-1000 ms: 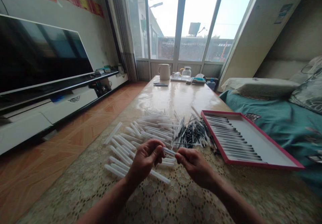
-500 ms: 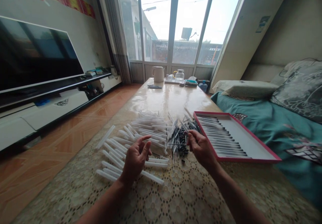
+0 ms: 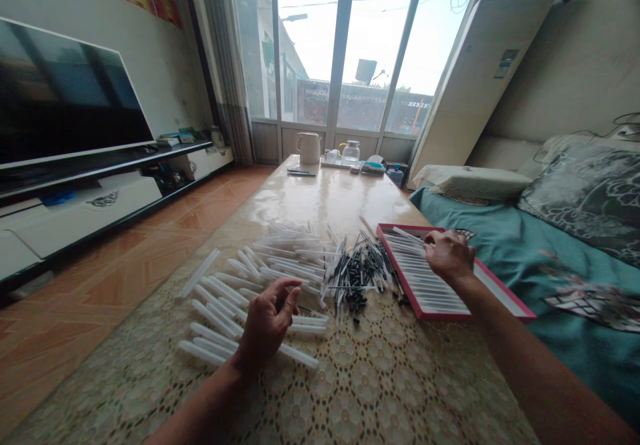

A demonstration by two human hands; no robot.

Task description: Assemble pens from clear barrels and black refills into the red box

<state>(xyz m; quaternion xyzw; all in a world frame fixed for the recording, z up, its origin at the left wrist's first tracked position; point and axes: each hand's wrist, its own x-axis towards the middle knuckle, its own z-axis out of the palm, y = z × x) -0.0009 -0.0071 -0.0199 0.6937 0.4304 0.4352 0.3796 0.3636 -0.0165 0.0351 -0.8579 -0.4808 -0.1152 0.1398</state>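
My right hand (image 3: 450, 255) is over the shallow pink-rimmed box (image 3: 425, 315), fingers closed around a slim translucent pen (image 3: 407, 234) whose near end the hand hides. Under it, a row of similar pens (image 3: 417, 268) lies side by side in the box. My left hand (image 3: 267, 315) hovers at the right side of the loose white translucent tubes (image 3: 217, 308), fingers loosely bent and thumb apart from the index finger. A thin dark stick shows beside its fingers; whether it touches them I cannot tell. Between the hands lies a pile of black-ended thin sticks (image 3: 357, 268).
The table (image 3: 345, 378) has a patterned cover. At its far end stand a beige jug (image 3: 309, 148), a glass pot (image 3: 351, 151) and a tissue pack (image 3: 373, 167). A sofa with teal cover (image 3: 500, 231) borders the right side; a TV cabinet (image 3: 125, 198) stands left.
My right hand has moved right, from above the black-ended pile to over the box, carrying the pen. My left hand has stayed nearly in place. The view has shifted slightly.
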